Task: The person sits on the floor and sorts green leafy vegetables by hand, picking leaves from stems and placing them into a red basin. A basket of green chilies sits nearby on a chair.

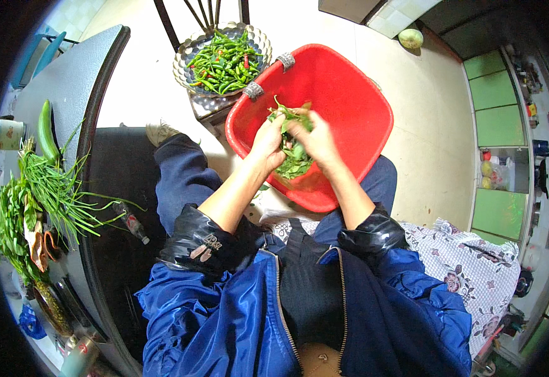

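Over a red plastic basin (pixel 354 108), both of my hands are at a bunch of leafy greens (pixel 295 120). My left hand (pixel 270 141) grips the greens from the left, thumb upward. From the right, my right hand (pixel 316 139) pinches at the same leaves, its fingers blurred. Lower in the basin, under and between my wrists, lies a heap of loose green leaves (pixel 294 162). The basin tilts between my knees, and grey wrapping (pixel 254 90) covers two spots on its far left rim.
A scalloped plate (pixel 182 61) of green and red chillies (pixel 225 63) rests on a chair (pixel 208 107). On the left table (pixel 90 70) lie a cucumber (pixel 47 129), long thin green stalks (pixel 62 188) and leafy vegetables (pixel 8 226). Green cabinets (pixel 498 122) line the right; a round pale melon-like thing (pixel 410 38) sits on the floor.
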A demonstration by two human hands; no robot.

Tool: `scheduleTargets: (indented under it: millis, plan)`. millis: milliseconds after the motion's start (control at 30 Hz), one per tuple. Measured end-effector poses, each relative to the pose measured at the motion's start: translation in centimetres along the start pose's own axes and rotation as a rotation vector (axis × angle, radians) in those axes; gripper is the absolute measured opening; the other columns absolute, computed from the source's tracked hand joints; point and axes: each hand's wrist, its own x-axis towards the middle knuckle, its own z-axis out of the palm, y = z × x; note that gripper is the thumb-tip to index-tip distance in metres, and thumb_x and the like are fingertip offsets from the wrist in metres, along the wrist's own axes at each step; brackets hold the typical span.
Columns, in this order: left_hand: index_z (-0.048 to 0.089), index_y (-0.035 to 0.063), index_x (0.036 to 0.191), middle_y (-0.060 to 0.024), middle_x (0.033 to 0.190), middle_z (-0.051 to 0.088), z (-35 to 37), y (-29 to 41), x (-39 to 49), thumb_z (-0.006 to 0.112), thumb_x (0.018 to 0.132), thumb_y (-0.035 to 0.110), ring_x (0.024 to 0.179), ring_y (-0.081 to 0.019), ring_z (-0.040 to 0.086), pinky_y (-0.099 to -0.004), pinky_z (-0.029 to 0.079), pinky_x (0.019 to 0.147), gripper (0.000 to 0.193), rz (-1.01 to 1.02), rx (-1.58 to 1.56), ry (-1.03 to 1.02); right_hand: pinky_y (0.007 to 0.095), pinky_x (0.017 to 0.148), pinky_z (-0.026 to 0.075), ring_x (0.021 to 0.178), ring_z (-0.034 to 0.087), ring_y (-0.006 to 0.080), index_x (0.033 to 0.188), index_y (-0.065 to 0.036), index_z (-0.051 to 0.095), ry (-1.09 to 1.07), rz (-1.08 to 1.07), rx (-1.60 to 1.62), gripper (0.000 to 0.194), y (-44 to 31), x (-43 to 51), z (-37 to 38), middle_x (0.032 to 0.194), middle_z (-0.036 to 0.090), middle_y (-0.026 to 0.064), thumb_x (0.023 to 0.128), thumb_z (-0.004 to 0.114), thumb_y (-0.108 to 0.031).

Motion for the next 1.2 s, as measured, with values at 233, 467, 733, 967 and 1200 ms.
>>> scheduleTargets:
  millis: [233, 467, 733, 967, 1200]
  plan:
    - [0.059, 0.0033, 0.094, -0.0066, 0.090, 0.061, 1.4, 0.2, -0.9, 0.055, 0.084, 0.021, 0.082, -0.0186, 0.058, -0.0304, 0.047, 0.078, 0.021, -0.049, -0.284, -0.098, 0.0352, 0.076, 0.043, 0.088, 0.055, 0.0258, 0.100, -0.001, 0.056, -0.107, -0.163, -0.256, 0.037, 1.9, -0.2, 0.4, 0.091, 0.053, 0.0123, 0.068, 0.067, -0.017]
    - [0.060, 0.0191, 0.099, 0.0056, 0.099, 0.053, 1.3, 2.9, 0.1, 0.058, 0.083, 0.030, 0.097, -0.0137, 0.044, -0.0496, 0.039, 0.079, 0.020, -0.014, -0.081, 0.002, 0.0287, 0.069, 0.045, 0.075, 0.055, 0.0134, 0.092, 0.000, 0.057, -0.028, 0.051, 0.080, 0.017, 3.4, 0.3, -1.6, 0.082, 0.059, 0.0033, 0.076, 0.056, -0.007]
    - [0.054, 0.0079, 0.101, 0.0034, 0.063, 0.048, 0.2, 5.1, 1.1, 0.048, 0.090, 0.021, 0.049, -0.0053, 0.041, -0.0180, 0.034, 0.044, 0.018, 0.197, 0.185, 0.116, 0.0197, 0.038, 0.038, 0.048, 0.050, 0.0089, 0.084, -0.004, 0.056, 0.090, 0.426, 0.498, 0.018, 2.5, 0.3, -6.9, 0.068, 0.059, 0.0046, 0.082, 0.062, -0.021]
    - [0.040, 0.0015, 0.118, -0.0108, 0.103, 0.054, -0.7, 14.9, 7.3, 0.046, 0.089, 0.023, 0.091, -0.0237, 0.057, -0.0277, 0.052, 0.068, 0.036, 0.494, 0.087, 0.309, 0.0210, 0.040, 0.038, 0.048, 0.051, 0.0105, 0.089, -0.003, 0.057, 0.129, 0.391, 0.579, 0.019, 1.9, 1.0, -11.6, 0.064, 0.058, 0.0065, 0.085, 0.057, -0.021]
    - [0.021, 0.0130, 0.137, -0.0181, 0.125, 0.044, -0.7, 11.0, 1.7, 0.035, 0.092, 0.041, 0.083, -0.0224, 0.061, -0.0282, 0.051, 0.063, 0.055, 0.169, 0.635, 0.123, 0.0232, 0.045, 0.042, 0.056, 0.054, 0.0137, 0.094, 0.001, 0.053, 0.417, 0.213, 0.419, 0.015, 1.3, 7.5, -22.8, 0.079, 0.059, 0.0104, 0.087, 0.050, -0.012]
